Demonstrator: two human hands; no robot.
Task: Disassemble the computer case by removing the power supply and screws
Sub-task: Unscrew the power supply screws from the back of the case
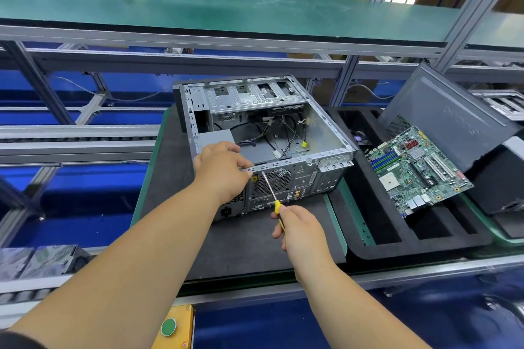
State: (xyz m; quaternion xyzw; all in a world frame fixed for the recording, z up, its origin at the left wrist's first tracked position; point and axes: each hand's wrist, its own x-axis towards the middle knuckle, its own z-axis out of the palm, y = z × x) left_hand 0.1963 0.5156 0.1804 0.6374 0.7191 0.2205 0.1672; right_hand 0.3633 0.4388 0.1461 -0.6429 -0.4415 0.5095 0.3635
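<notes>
An open metal computer case (326, 122) lies on its side on a dark mat, its rear panel facing me. The grey power supply (217, 137) sits inside at the near left corner, with loose cables beside it. My left hand (221, 170) grips the case's near top rim above the power supply. My right hand (297, 225) holds a screwdriver (270, 191) with a yellow and black handle. Its shaft slants up to the left, and the tip touches the rear panel by the fan grille, just under the rim.
A green motherboard (416, 170) lies in a black foam tray (377, 224) to the right. A dark side panel (448, 113) leans behind it. A conveyor rail runs on the left, a green shelf (226, 8) overhead, and a yellow box with a green button (169, 327) sits near me.
</notes>
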